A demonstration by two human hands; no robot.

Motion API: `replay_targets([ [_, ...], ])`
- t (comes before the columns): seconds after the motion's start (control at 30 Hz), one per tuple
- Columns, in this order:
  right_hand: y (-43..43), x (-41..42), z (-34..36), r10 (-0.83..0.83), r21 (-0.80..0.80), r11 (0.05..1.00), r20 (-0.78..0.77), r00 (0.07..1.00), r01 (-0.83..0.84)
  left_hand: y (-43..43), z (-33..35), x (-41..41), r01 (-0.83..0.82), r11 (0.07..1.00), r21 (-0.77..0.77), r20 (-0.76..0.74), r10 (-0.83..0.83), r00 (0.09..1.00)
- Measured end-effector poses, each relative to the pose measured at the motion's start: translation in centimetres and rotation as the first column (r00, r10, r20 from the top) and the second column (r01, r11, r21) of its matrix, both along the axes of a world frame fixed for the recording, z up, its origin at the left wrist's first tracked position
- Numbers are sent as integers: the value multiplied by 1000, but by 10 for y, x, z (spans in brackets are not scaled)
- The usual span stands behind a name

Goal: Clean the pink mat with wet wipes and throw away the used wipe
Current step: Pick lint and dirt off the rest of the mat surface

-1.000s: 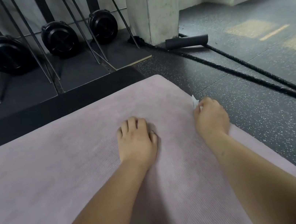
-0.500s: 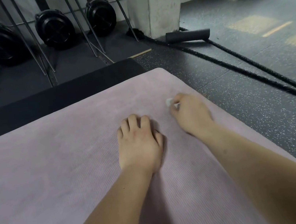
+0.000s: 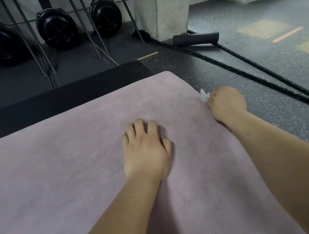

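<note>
Now, from the head camera, the pink mat [image 3: 77, 168] fills the near floor, and the left hand [image 3: 146, 150] rests on it mid-mat, fingers loose, holding nothing. At the mat's right edge the right hand [image 3: 226, 102] clutches the white wipe [image 3: 204, 95]. Best bet, I'd say: firm pressure, overlapping strokes along that edge, left hand pinning the mat.

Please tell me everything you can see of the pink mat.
The pink mat is dusty pink, with a fine wavy ribbed texture, and looks like soft foam. It lies flat on the dark speckled floor, its far edge along a black mat, its far right corner rounded. The left hand rests on it; the right hand holds a white wipe at its right edge.
</note>
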State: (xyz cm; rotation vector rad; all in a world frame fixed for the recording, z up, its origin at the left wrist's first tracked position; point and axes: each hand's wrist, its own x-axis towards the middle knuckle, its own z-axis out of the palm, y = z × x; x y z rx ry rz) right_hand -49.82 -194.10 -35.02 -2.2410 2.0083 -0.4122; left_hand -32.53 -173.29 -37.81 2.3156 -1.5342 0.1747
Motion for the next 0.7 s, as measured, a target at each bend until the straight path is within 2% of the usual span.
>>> replay_targets([
  [0.1,29,35,7,152,-26,988,75,986,-150,0,1,0,3,1000,1,-2,-3,1000],
  [0.2,72,78,11,462,-27,887,103,881,-462,0,1,0,5,1000,-22,-3,-6,1000],
  [0.3,84,98,11,571,-56,821,85,816,-569,0,0,0,-1,999,-38,-2,1,1000],
  [0.37,66,91,9,505,-68,862,9,863,-503,0,0,0,-1,1000,-27,1,1,1000],
  [0.47,20,61,3,248,-85,963,-97,964,-257,0,2,0,-1,1000,-8,-2,1,1000],
  [0.57,-16,27,2,54,-50,997,-108,993,-59,0,2,-1,0,1000,3,-9,0,1000],
  [0.63,-21,23,3,26,-13,1000,-97,995,-27,0,2,0,1,1000,7,-8,0,1000],
  [0.7,-13,34,3,60,-33,998,-62,996,-62,0,2,0,1,1000,5,-12,-1,1000],
])
